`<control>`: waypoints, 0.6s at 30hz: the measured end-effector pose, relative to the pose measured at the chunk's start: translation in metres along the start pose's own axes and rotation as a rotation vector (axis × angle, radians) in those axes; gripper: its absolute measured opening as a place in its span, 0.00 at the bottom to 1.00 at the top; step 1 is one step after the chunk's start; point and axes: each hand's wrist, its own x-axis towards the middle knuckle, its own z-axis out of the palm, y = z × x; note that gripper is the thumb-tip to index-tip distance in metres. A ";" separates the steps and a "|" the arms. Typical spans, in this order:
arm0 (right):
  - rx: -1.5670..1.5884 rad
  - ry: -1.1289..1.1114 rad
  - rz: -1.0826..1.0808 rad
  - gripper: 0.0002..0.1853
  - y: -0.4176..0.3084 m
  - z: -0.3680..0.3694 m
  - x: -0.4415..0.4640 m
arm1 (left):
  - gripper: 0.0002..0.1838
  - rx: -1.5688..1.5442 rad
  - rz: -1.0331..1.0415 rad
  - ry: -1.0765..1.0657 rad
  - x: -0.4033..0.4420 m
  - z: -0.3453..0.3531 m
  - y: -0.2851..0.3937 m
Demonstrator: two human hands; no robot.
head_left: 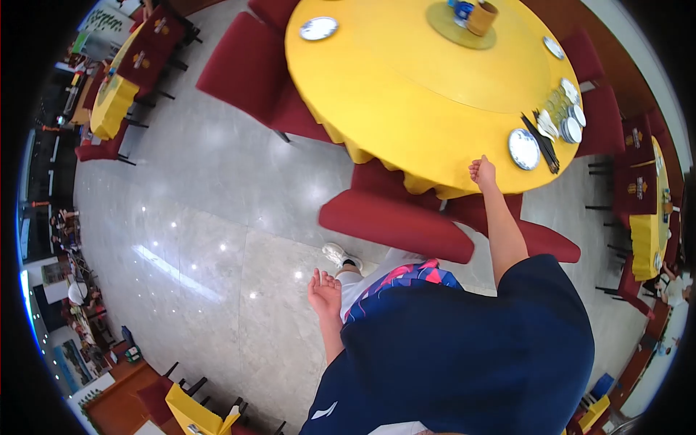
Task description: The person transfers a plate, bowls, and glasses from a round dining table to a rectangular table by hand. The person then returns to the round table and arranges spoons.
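Over the near edge of the round table (406, 109) with a yellow cloth, my right hand (483, 172) hangs with its fingers curled in. Nothing shows in it. Closest to it is a blue-patterned plate (523, 149), a little to the right. Black chopsticks (542, 145) lie beside that plate, along with white spoons (547, 123), a stack of small bowls (570, 130) and several clear glasses (558, 105). Low at my side, my left hand (325, 292) is palm up, fingers loosely bent and apart, holding nothing.
Red chairs (395, 225) stand between me and the table, with another chair (243, 69) to the left. A turntable (500, 65) carries a brown container (482, 18). Two more plates (319, 28) sit along the far rim. Grey tiled floor (196, 217) stretches left towards other yellow-covered tables (114, 105).
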 end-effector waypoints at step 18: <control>-0.503 -0.671 0.169 0.14 0.106 0.436 -0.174 | 0.09 -0.410 0.100 -0.045 0.116 0.027 0.312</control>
